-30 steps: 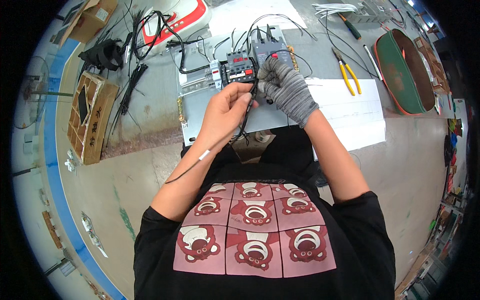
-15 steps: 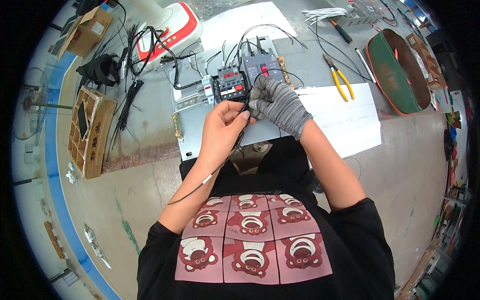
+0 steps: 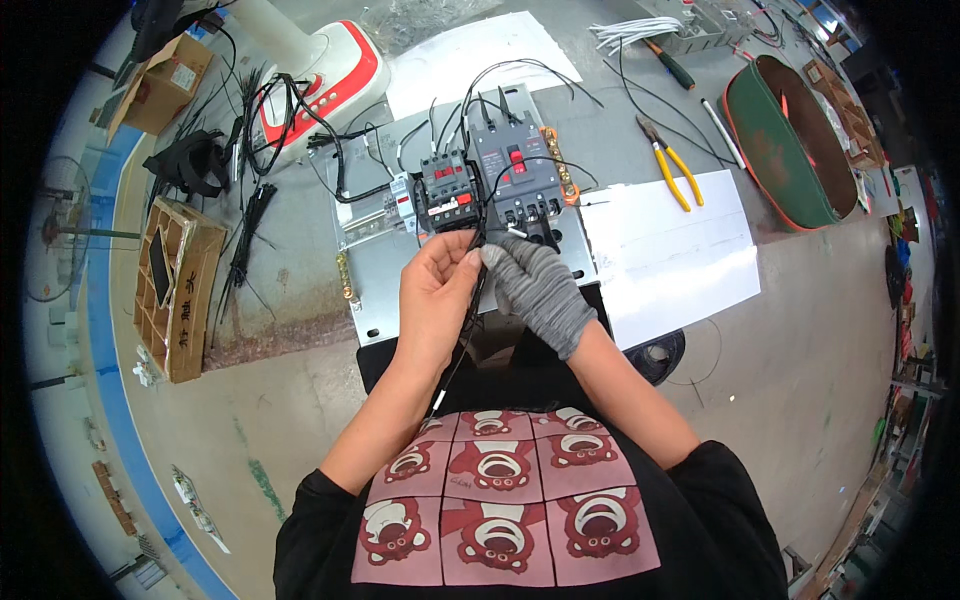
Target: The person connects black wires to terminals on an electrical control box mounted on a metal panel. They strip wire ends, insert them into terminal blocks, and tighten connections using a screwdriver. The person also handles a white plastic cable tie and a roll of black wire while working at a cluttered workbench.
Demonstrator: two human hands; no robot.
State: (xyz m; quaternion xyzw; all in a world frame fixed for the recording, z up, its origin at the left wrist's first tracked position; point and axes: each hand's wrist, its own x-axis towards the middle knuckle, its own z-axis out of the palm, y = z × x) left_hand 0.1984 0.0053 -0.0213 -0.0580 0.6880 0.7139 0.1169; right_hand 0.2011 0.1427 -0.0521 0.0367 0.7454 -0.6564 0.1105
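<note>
My bare left hand [image 3: 436, 285] pinches a bundle of black wires [image 3: 471, 318] between thumb and fingers. My right hand [image 3: 540, 292], in a grey knit glove, closes on the same bundle beside the left fingertips; a white wire sleeve shows just above it. The bundle runs along the contactor [image 3: 449, 187] and hangs down toward my lap. Right of the contactor, a dark circuit breaker [image 3: 516, 165] with a red toggle has its lower terminals visible. Both are mounted on a grey metal plate [image 3: 378, 303], with a small white module [image 3: 403, 202] to the left.
Yellow-handled pliers [image 3: 672, 170] lie partly on white paper [image 3: 690, 265] at right, near a green bin [image 3: 775, 160]. A screwdriver [image 3: 672, 65] lies farther back. Leftward are black cable ties [image 3: 248, 235], a wooden compartment box [image 3: 188, 300] and a red-and-white machine base [image 3: 330, 80].
My right hand has come down from the breaker's front to the wire bundle next to my left fingers, uncovering the breaker's lower terminals. The whole view has shifted slightly.
</note>
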